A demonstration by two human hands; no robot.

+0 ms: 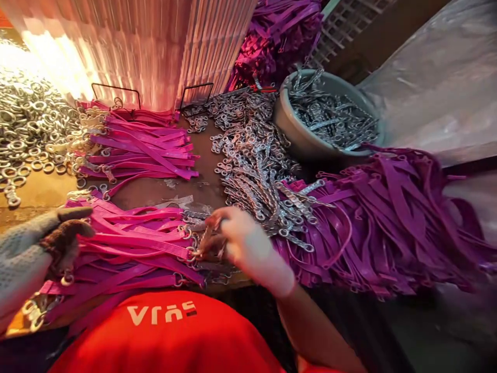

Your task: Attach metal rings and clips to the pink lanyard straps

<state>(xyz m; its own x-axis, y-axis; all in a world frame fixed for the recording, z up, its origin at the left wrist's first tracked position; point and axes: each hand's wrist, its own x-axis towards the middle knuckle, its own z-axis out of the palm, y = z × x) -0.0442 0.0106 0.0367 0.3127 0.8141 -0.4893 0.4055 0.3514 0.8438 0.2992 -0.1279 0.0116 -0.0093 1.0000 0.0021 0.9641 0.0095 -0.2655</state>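
Observation:
My left hand, in a pale dotted glove with dark worn fingertips, is closed at the left end of the pink straps; what it pinches, if anything, is too small to name. Near the right end of those straps is my right hand, gloved, with fingers curled and blurred beside metal rings and clips. What lies between its fingers is unclear. A second bundle of pink straps lies farther back. Twisted metal pieces are piled beyond my right hand.
Loose metal rings are heaped at the left under bright light. A grey bucket holds more metal pieces. Purple straps spread across the right side, and more hang at the back. Ribbed clear plastic stands behind the table.

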